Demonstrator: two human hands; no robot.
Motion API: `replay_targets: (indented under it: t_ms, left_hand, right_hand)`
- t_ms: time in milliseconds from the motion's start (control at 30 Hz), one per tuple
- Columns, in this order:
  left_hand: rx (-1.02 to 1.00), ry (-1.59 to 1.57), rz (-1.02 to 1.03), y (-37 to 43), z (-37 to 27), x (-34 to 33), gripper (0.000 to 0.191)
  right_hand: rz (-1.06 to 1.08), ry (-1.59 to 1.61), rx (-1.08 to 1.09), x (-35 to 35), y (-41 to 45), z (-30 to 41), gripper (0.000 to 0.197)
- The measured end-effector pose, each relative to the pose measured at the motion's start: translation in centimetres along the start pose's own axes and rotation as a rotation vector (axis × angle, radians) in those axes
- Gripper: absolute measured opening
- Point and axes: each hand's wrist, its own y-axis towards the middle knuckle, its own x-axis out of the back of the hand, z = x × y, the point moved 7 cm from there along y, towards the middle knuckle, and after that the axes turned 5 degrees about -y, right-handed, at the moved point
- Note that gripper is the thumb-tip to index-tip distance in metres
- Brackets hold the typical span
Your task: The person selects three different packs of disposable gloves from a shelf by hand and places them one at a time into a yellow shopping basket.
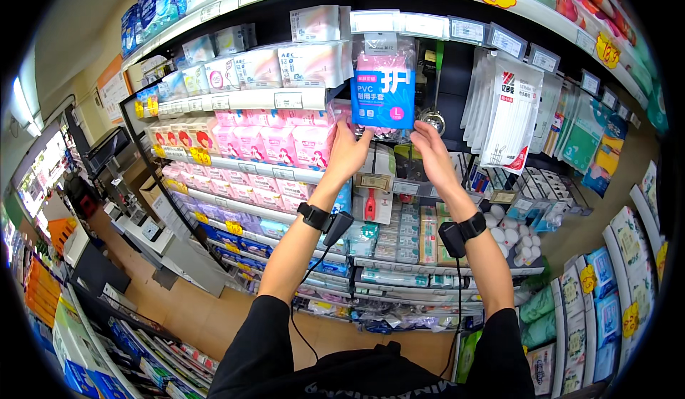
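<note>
A blue and pink plastic pack of PVC gloves [382, 97] hangs upright at the front of a hook display, under a row of clear tag holders. My left hand [348, 150] is at its lower left corner, thumb by the bottom edge and fingers along the side; whether it grips the pack cannot be told. Beside the lower right corner is my right hand [432, 147], fingers extended, with nothing seen in it. Just behind that hand hangs a metal ladle or skimmer [432, 121], partly hidden. Each wrist wears a black strap with a cabled device.
Pink packs [265, 145] and white packs [310, 64] fill the shelves on the left. White packs of drinking straws [511, 115] hang on the right. Rolls and boxes crowd the lower shelves. A counter [155, 233] stands left, beyond a tiled floor [214, 319].
</note>
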Motion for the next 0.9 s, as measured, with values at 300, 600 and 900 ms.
replay_targets:
  t_ms: [300, 600, 900]
  left_hand:
    - [0.009, -0.249, 0.111, 2.2, 3.3, -1.3, 0.087]
    - [0.004, -0.265, 0.108, 0.5, 0.7, -0.1, 0.068]
    - [0.009, -0.609, 0.229, -0.2, -0.8, -0.2, 0.054]
  right_hand:
    - [-0.018, -0.044, -0.007, -1.7, 1.6, -0.9, 0.061]
    - [-0.245, -0.253, 0.062, 0.6, 1.4, 1.2, 0.054]
    - [-0.150, -0.011, 0.096, 0.2, 0.6, 3.8, 0.037]
